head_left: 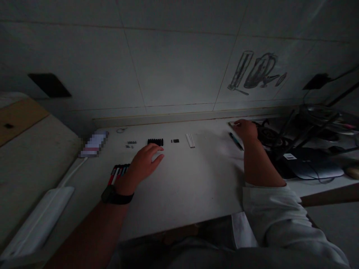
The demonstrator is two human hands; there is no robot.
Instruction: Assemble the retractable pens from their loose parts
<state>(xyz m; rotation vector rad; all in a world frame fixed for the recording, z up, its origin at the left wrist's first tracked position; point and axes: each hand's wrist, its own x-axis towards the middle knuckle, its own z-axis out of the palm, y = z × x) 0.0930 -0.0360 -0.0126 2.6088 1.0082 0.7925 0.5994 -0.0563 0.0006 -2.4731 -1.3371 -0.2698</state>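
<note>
My left hand hovers over the white table with thumb and fingers apart, holding nothing. Its fingertips are just in front of a row of small black cylinders. Partly hidden behind the wrist lies a set of red, white and blue sticks with black ends, perhaps pens. At the back right, my right hand has its fingers curled down at a small flat item; what they grip is too dark to make out. A dark pen lies just below that hand.
Small metal pieces, a small black part and thin white strips lie mid-table. A phone with a white cable is at left, beside a white power strip. A dark laptop and cables crowd the right.
</note>
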